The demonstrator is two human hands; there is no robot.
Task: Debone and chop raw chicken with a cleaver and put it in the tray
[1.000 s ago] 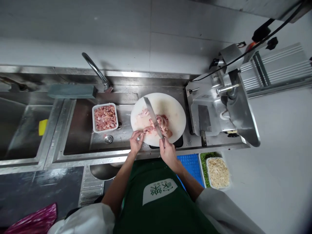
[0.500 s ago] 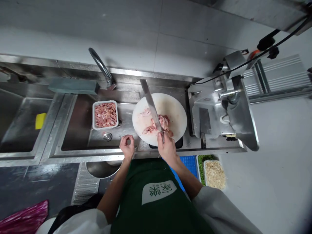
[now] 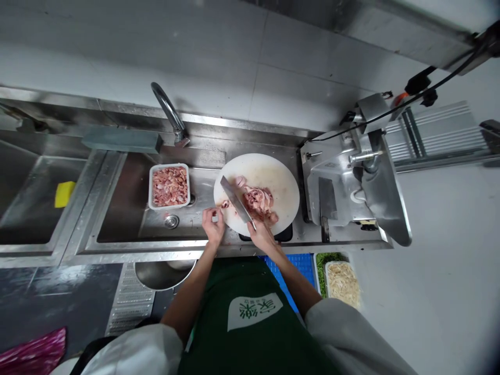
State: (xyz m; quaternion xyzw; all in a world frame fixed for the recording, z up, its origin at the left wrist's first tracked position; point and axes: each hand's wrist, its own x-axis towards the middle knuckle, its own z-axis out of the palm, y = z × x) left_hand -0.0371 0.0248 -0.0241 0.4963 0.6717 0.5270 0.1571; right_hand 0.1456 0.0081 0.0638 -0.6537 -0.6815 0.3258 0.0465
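Note:
My right hand (image 3: 261,235) is wrapped round the handle of a cleaver (image 3: 236,200), whose blade slants away to the upper left, low over the round white cutting board (image 3: 281,172). To the right of the blade lies a heap of raw meat (image 3: 259,200), partly hidden by my right hand. A pale piece of meat (image 3: 240,181) sits beyond the blade. At the board's left edge my left hand (image 3: 213,226) has its fingers curled closed beside a small meat scrap (image 3: 225,204). Whether anything is between those fingers is hidden.
A white tub (image 3: 189,187) of cut meat stands in the sink (image 3: 125,208) under a faucet (image 3: 167,108). On the right are a slicing machine (image 3: 383,187) and a second cleaver (image 3: 327,198). A yellow sponge (image 3: 64,194) lies far left. Below the counter is a tub of pale shreds (image 3: 344,284).
The cleaver has swung lower and left, its tip now over the board's left part. My left hand has moved right to the board's edge. Meat pieces under the blade have shifted.

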